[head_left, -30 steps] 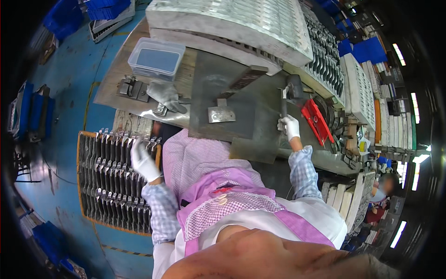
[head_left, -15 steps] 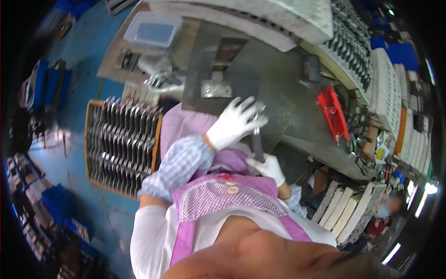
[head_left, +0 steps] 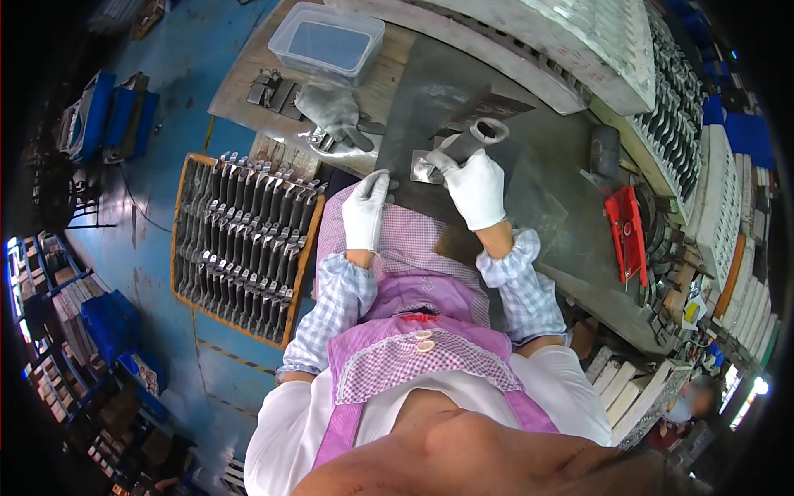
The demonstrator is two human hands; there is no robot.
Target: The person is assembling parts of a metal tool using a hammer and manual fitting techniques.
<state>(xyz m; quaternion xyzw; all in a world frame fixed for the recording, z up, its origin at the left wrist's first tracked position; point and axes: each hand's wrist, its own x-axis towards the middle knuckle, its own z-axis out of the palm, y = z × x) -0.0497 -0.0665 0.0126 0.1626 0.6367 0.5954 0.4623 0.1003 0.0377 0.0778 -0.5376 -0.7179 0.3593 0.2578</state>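
My right hand (head_left: 475, 188), in a white glove, is closed round a dark tube-shaped piece (head_left: 468, 145) with a pale, ring-like open end. It holds this piece tilted above the bench, beside a small shiny metal plate (head_left: 423, 166). At the bench's near edge, my left hand (head_left: 364, 213), gloved too, has its fingers pinched together. What they hold, if anything, is too small to make out. A dark flat blade-like piece (head_left: 502, 106) lies just beyond the tube. To the left of the plate rests a grey glove (head_left: 328, 109) with metal pieces by it.
A wooden-edged crate (head_left: 318, 223) of dark handles with metal ends stands at left. On the bench are a clear plastic box (head_left: 364, 66), a red tool holder (head_left: 626, 236) and a dark cylinder (head_left: 606, 151). White racks (head_left: 571, 45) with more handles line the far right side.
My hands have moved apart: the left back to the bench edge, the right forward over the bench. The dark bar held between them earlier no longer shows there; my right hand grips the tube-shaped piece.
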